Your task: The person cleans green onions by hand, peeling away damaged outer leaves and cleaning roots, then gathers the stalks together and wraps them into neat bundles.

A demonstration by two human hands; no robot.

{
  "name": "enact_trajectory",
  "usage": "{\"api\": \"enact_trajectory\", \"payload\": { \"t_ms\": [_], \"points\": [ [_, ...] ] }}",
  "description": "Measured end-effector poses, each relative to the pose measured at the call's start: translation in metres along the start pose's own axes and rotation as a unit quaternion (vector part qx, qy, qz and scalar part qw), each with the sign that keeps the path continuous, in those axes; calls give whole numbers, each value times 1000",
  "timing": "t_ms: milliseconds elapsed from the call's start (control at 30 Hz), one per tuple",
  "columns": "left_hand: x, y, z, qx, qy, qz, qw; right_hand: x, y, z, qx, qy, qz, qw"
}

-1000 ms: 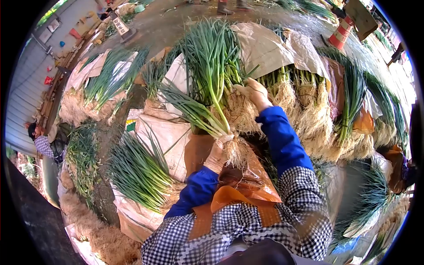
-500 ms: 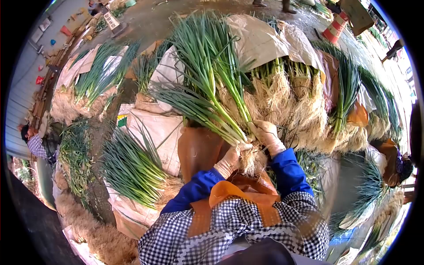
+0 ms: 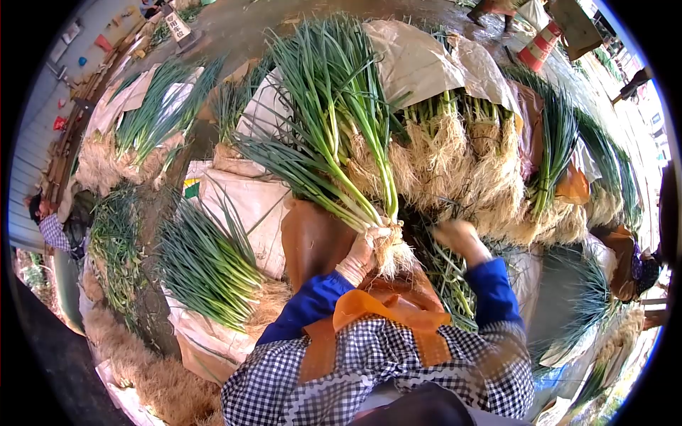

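Note:
My left hand (image 3: 360,254) is closed around the lower stems of a bunch of green onions (image 3: 355,195), just above its pale roots. The leaves of this bunch fan up and to the left. To the right of the bunch, apart from it, my right hand (image 3: 457,238) is blurred by motion over loose green scraps (image 3: 453,287); its fingers cannot be made out. Beyond both hands stand more onions with long roots (image 3: 444,153), partly under a beige sheet (image 3: 412,60). An orange-brown apron (image 3: 383,305) lies below my left hand.
Left of me, a pile of green onions (image 3: 209,266) rests on a pale sack (image 3: 249,213). A co-worker (image 3: 53,227) is at the far left. More bundles (image 3: 554,145) lie at right. Behind are a red-and-white cone (image 3: 540,46), a sign post (image 3: 176,27) and a walking person's legs (image 3: 492,15).
My right hand came from the far onions to the held bunch, then moved off right. More stems now stand in my left hand's bunch. The walker at the back has moved right.

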State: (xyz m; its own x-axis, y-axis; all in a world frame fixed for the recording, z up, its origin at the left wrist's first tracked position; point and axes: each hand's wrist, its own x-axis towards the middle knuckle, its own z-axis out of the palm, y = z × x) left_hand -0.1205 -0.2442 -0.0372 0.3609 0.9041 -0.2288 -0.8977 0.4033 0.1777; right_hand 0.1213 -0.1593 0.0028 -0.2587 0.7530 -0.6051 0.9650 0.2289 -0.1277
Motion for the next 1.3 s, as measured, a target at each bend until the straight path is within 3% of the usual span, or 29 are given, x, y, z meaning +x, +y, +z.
{"api": "enact_trajectory", "payload": {
  "t_ms": [33,67,133,200,233,267,333,400,433,467,500,533,567,633,667,700,733,767,800,867,900,967,1000,1067,1167,1200,1267,1300],
  "points": [
    [-2,0,1,43,28,15,999,22,-22,-12,158,112,-88,977],
    [-3,1,4,86,55,34,994,18,-65,-38,356,207,-165,896],
    [-7,-3,9,95,58,63,992,67,-106,-59,488,159,-157,844],
    [-5,-6,1,80,131,25,988,110,-112,-49,409,242,-178,862],
    [-5,-8,5,62,133,55,988,92,-122,-54,344,344,-118,865],
    [-2,-11,4,60,132,58,988,92,-122,-51,386,341,-88,853],
    [-1,-19,1,36,141,85,986,76,-113,-36,486,393,-47,780],
    [-10,-16,15,41,148,61,986,59,-86,-13,575,422,-118,691],
    [-7,-12,22,14,86,45,995,42,-74,-3,340,499,-96,791],
    [-3,-9,26,-14,22,30,999,49,-62,29,425,491,-124,750],
    [2,-12,23,11,95,64,993,16,-60,36,435,445,-124,773],
    [6,-9,24,21,107,65,992,-15,-58,44,463,387,-161,780],
    [9,-7,21,17,104,68,992,-42,-42,52,278,349,-130,886],
    [10,-3,12,-4,73,60,996,-77,-3,69,313,190,-27,930],
    [12,-3,7,-5,72,58,996,-83,31,73,114,91,-41,988],
    [12,-5,2,8,74,41,996,-85,66,89,-43,33,-28,998],
    [15,-6,0,23,74,27,997,-75,63,78,-71,26,4,997],
    [14,-14,0,89,98,104,986,-65,57,65,-100,18,36,994],
    [19,-18,-12,56,56,67,995,-48,6,14,1,55,86,995],
    [19,-27,-17,171,133,150,965,-40,-54,-33,218,286,-75,930],
    [13,-24,-2,167,93,89,978,-14,-71,-46,236,300,-69,922],
    [13,-31,0,180,129,130,966,21,-110,-78,205,339,-94,913],
    [11,-33,4,193,144,150,959,46,-120,-80,193,396,-173,881],
    [14,-35,-8,182,144,130,964,78,-129,-83,89,370,-181,907],
    [9,-31,2,228,148,140,952,74,-130,-73,44,429,-194,881],
    [9,-29,5,222,149,140,953,70,-127,-71,1,350,-116,930],
    [5,-21,16,82,155,58,983,50,-108,-29,162,356,-204,897],
    [11,-23,5,87,162,85,979,16,-104,-24,311,265,-212,888]
  ]
}}
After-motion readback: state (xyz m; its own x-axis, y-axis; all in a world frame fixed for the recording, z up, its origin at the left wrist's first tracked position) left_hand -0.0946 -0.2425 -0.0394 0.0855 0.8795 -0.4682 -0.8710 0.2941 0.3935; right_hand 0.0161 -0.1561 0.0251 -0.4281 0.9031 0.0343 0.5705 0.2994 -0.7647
